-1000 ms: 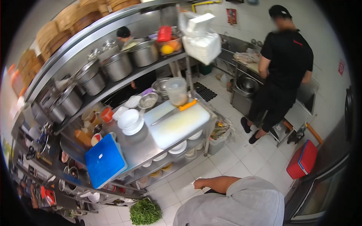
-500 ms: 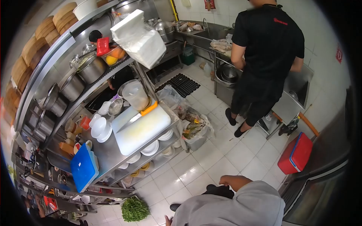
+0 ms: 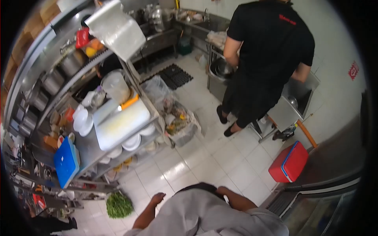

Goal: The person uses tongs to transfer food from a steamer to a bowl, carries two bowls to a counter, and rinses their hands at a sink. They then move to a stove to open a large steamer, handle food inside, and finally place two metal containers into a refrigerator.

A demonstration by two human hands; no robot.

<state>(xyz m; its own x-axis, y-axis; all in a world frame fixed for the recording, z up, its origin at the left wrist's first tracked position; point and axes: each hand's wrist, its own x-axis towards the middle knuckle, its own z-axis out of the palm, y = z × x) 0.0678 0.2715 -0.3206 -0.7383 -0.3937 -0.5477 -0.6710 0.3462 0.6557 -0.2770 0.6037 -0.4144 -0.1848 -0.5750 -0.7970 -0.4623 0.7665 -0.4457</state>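
Observation:
My left hand (image 3: 158, 198) hangs beside my grey shirt (image 3: 193, 210), over the tiled floor. It holds nothing I can see, and its fingers look loosely apart. Close to my dark trousers at the waist is my right hand (image 3: 223, 191); its fingers are turned down and mostly hidden. Neither hand touches the steel table (image 3: 88, 155). On that table lie a white cutting board (image 3: 126, 126), a knife with an orange handle (image 3: 130, 101) and a blue lid (image 3: 66, 161). A bunch of leafy greens (image 3: 119, 205) sits on the floor, left of my left hand.
A co-worker in black (image 3: 269, 51) stands at the sink counter, back turned. A lined waste bin (image 3: 185, 135) stands beside the table. A red cooler box (image 3: 289, 162) is on the right. Pots (image 3: 74, 63) line the shelf, and a black mat (image 3: 173, 77) lies behind.
My view has shifted, so the table, bin and cooler appear further left. More of my left hand and forearm shows now. The right hand is nearer my waist in view.

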